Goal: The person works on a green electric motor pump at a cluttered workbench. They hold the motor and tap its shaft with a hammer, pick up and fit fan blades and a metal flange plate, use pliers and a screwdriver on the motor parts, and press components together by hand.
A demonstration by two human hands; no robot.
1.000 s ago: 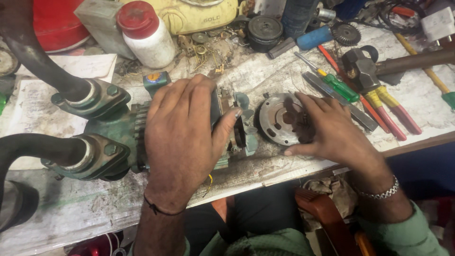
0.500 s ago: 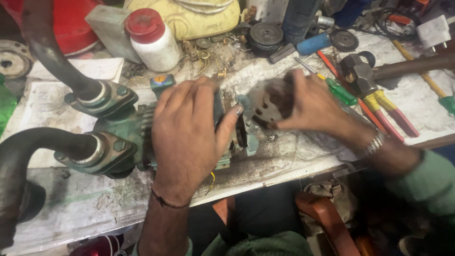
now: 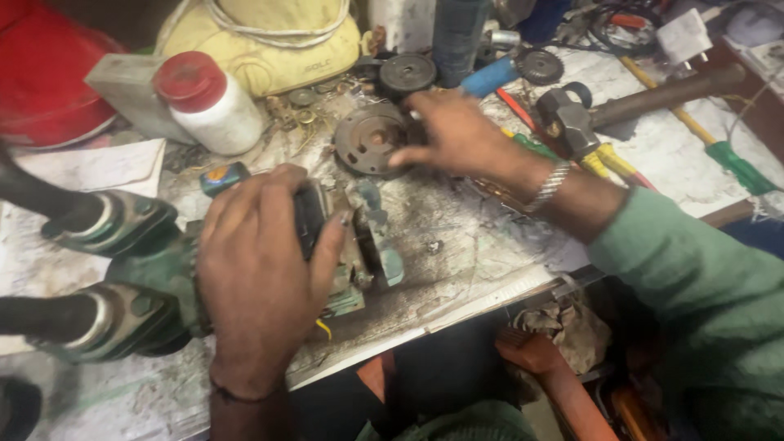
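Right hand (image 3: 457, 135) has carried the round metal disc (image 3: 369, 140) from beside the green pump (image 3: 245, 269) to the far side of the worktop (image 3: 490, 253); fingers grip its right edge, disc flat on the surface near the white bottle w/ red cap (image 3: 204, 102). Left hand (image 3: 257, 278) stays clamped over the pump body at near left, fingers wrapped round it. Hammer (image 3: 572, 118) lies just right of the wrist.

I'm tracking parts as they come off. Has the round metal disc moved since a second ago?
Yes. The round metal disc, under the right hand, has gone away from the green assembly held by the left hand, up the bench toward the white bottle.
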